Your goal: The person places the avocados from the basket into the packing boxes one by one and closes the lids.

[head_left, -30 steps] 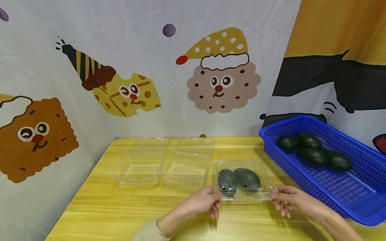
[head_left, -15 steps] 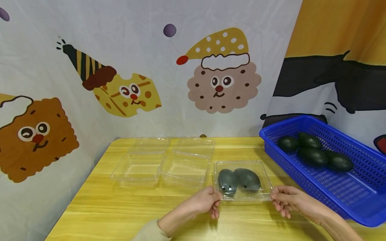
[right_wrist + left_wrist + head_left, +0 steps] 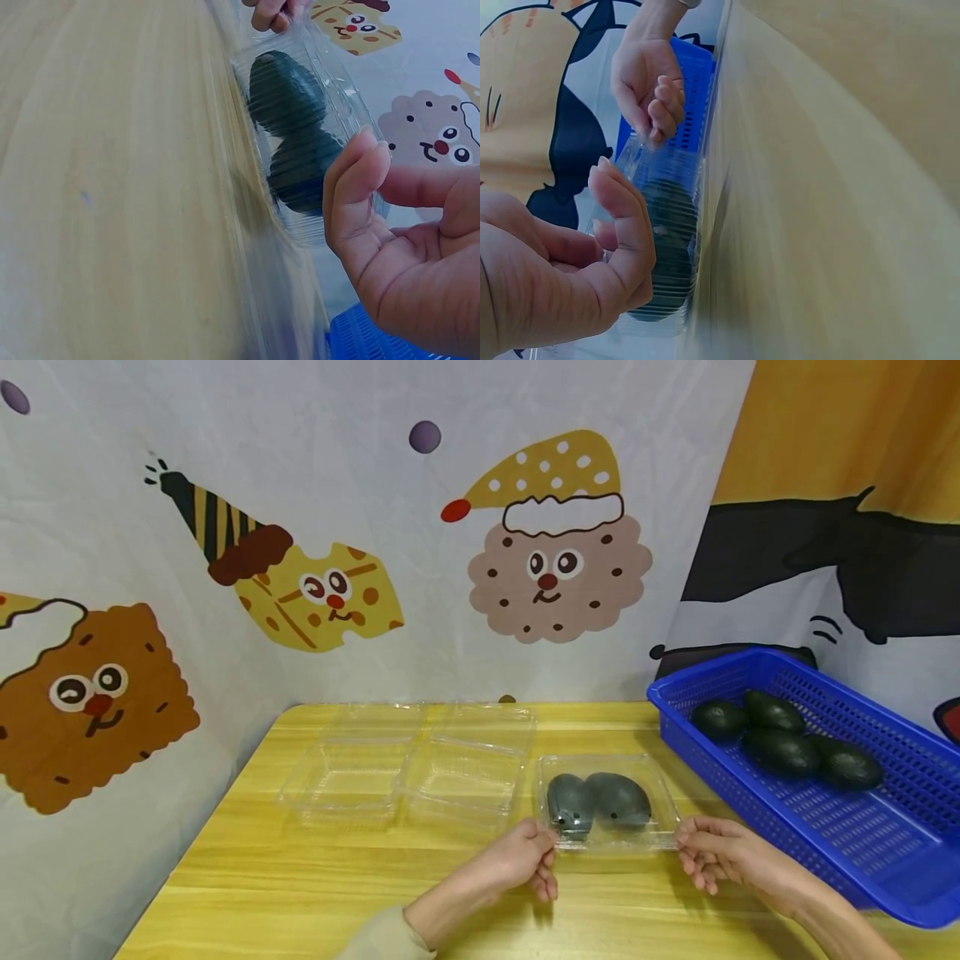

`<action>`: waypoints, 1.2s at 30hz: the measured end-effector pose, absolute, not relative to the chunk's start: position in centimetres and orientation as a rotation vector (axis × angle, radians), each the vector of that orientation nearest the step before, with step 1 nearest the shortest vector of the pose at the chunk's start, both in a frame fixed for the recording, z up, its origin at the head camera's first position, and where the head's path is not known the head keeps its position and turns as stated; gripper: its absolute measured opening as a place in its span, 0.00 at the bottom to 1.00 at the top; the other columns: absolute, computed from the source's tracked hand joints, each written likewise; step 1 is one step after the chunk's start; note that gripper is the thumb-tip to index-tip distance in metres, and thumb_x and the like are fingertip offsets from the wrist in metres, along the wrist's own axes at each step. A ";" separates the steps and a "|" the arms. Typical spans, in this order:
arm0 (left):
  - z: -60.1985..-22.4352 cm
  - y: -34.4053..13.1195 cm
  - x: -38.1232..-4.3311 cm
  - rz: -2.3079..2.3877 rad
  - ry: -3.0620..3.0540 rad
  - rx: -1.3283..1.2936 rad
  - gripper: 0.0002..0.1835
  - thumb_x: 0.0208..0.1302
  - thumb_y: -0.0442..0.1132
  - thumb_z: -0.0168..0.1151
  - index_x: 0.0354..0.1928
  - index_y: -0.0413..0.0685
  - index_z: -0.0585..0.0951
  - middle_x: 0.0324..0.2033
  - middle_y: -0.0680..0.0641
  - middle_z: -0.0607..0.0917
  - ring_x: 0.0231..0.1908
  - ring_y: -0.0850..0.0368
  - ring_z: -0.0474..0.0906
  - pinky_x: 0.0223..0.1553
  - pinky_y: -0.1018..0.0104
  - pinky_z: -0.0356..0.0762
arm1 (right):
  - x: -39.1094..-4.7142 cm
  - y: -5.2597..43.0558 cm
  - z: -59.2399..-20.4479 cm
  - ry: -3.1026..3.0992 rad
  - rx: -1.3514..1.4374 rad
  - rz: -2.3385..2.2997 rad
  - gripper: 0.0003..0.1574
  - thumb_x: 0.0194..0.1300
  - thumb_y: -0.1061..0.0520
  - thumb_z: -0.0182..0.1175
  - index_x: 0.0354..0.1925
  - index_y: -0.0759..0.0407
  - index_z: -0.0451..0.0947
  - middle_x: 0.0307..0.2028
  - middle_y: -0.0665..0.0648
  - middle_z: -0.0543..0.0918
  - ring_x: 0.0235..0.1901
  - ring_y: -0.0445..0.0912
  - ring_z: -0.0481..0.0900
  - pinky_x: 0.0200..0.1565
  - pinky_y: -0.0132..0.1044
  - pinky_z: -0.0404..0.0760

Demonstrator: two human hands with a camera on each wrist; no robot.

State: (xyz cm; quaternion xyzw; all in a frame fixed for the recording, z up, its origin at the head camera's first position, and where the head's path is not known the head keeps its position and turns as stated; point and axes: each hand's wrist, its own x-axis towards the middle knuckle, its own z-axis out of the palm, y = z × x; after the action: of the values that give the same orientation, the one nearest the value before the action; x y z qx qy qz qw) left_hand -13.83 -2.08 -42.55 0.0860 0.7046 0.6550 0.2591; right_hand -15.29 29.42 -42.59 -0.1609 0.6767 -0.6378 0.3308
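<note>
- Two clear boxes (image 3: 465, 768) with lids up are sitting toward the far left corner; a blue basket (image 3: 735, 783) with four avocados (image 3: 780, 752) is blocking the right edge.
- Between them, a closed box (image 3: 622, 842) is holding two more avocados (image 3: 618, 799).
- The left hand (image 3: 525, 856) and right hand (image 3: 716, 853) are pinching its near corners, fingers close together.
- It is showing a bit higher than before.
- The yellow surface (image 3: 300, 893) is meeting a cartoon cloth (image 3: 435, 610).

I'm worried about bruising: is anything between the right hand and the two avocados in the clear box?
Yes, the clear box itself: its plastic encloses the avocados, while the right hand pinches its near right corner.
</note>
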 end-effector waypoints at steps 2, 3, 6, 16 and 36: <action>-42.6 -1.9 -14.1 1.779 1.903 0.237 0.17 0.71 0.35 0.40 0.21 0.42 0.65 0.14 0.49 0.69 0.13 0.59 0.74 0.15 0.70 0.75 | -15.4 29.4 -42.6 1.778 -0.403 -1.683 0.17 0.73 0.56 0.40 0.43 0.71 0.65 0.32 0.57 0.75 0.28 0.44 0.75 0.29 0.36 0.78; -42.6 -1.8 -14.2 1.782 1.902 0.240 0.17 0.71 0.35 0.39 0.21 0.42 0.65 0.14 0.49 0.69 0.12 0.59 0.74 0.15 0.71 0.75 | -15.4 29.3 -42.6 1.786 -0.394 -1.690 0.17 0.73 0.56 0.40 0.43 0.71 0.65 0.32 0.57 0.75 0.29 0.44 0.75 0.29 0.36 0.78; -42.6 -1.5 -14.4 1.800 1.898 0.224 0.17 0.71 0.35 0.39 0.21 0.42 0.65 0.14 0.49 0.69 0.12 0.59 0.74 0.15 0.71 0.75 | -15.6 29.2 -42.7 1.809 -0.370 -1.705 0.18 0.73 0.55 0.40 0.43 0.71 0.66 0.32 0.56 0.75 0.29 0.44 0.75 0.31 0.37 0.79; -42.6 -0.5 -15.0 1.833 1.916 0.135 0.12 0.71 0.35 0.37 0.29 0.38 0.66 0.20 0.47 0.70 0.15 0.56 0.75 0.18 0.68 0.78 | -16.2 29.1 -43.0 1.824 -0.322 -1.781 0.17 0.73 0.55 0.40 0.40 0.68 0.67 0.33 0.57 0.76 0.31 0.46 0.77 0.34 0.39 0.79; -43.2 1.5 -17.1 1.984 1.867 -0.002 0.10 0.72 0.35 0.35 0.40 0.33 0.63 0.26 0.45 0.69 0.16 0.54 0.74 0.18 0.68 0.77 | -17.6 28.8 -43.6 1.801 -0.298 -1.971 0.13 0.73 0.57 0.40 0.41 0.64 0.68 0.35 0.57 0.80 0.34 0.45 0.79 0.37 0.37 0.80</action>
State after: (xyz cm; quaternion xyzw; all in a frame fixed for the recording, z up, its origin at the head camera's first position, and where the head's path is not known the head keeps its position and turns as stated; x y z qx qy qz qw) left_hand -17.11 1.48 -43.18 -0.0007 0.6703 0.7126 0.2071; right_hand -17.63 28.80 -43.59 -0.1080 0.6530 -0.7148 0.2258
